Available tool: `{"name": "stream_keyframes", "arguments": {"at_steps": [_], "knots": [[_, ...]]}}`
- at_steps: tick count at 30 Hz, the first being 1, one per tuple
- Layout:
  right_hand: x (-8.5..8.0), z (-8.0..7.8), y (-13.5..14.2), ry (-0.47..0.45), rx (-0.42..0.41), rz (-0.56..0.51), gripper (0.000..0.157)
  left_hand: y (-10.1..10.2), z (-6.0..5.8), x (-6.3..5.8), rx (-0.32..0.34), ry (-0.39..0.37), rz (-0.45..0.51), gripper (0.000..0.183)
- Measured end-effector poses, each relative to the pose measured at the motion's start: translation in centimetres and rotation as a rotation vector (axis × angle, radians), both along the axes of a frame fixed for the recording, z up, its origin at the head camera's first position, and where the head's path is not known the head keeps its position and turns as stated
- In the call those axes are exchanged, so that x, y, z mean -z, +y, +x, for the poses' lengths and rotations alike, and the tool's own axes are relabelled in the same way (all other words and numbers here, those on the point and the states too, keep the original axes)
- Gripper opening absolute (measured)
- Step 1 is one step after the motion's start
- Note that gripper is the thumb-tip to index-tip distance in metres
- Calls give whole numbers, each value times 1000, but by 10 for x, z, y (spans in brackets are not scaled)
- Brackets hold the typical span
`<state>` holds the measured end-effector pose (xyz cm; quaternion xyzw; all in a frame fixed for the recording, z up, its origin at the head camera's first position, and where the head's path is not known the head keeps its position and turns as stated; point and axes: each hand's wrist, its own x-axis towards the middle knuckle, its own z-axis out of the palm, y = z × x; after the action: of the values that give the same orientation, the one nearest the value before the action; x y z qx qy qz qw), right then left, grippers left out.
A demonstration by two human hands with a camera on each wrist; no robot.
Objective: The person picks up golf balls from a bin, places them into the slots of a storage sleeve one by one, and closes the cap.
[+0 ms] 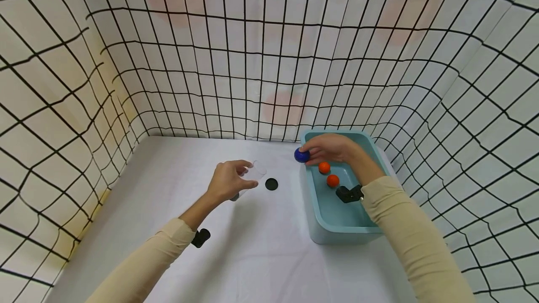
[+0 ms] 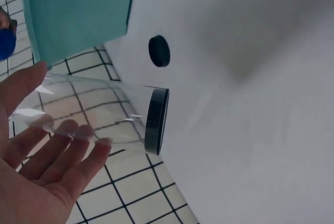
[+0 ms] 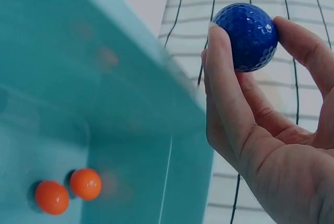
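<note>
A clear plastic tube (image 2: pixel 88 109) with a black cap (image 2: pixel 156 121) on its lower end is held by my left hand (image 1: pixel 229 180), fingers on one side and thumb on the other. It tilts above the white table. Between thumb and fingertips my right hand (image 1: pixel 330 147) pinches a dimpled blue golf ball (image 3: pixel 246 37), over the left rim of a teal bin (image 1: pixel 317 209). Inside that bin lie two orange balls, one nearer the back (image 1: pixel 324 168) and one nearer the front (image 1: pixel 333 181). A loose black lid (image 1: pixel 271 184) rests on the table between tube and bin.
Black wire grid panels (image 1: pixel 269 55) stand around the back and sides of the white table (image 1: pixel 261 256), with pale cloth behind them. A black wrist camera (image 1: pixel 202 237) shows under the left forearm, and another (image 1: pixel 349 194) under the right one, over the bin.
</note>
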<state>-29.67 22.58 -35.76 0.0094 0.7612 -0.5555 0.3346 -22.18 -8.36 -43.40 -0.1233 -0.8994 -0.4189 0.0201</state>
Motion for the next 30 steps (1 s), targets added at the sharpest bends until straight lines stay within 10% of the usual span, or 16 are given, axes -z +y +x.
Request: {"name": "stream_keyframes", "arguments": {"at_steps": [30], "knots": [[6,15,-73,46,-38,30,37,20,-2,-12,46,-11,-90,49]]}}
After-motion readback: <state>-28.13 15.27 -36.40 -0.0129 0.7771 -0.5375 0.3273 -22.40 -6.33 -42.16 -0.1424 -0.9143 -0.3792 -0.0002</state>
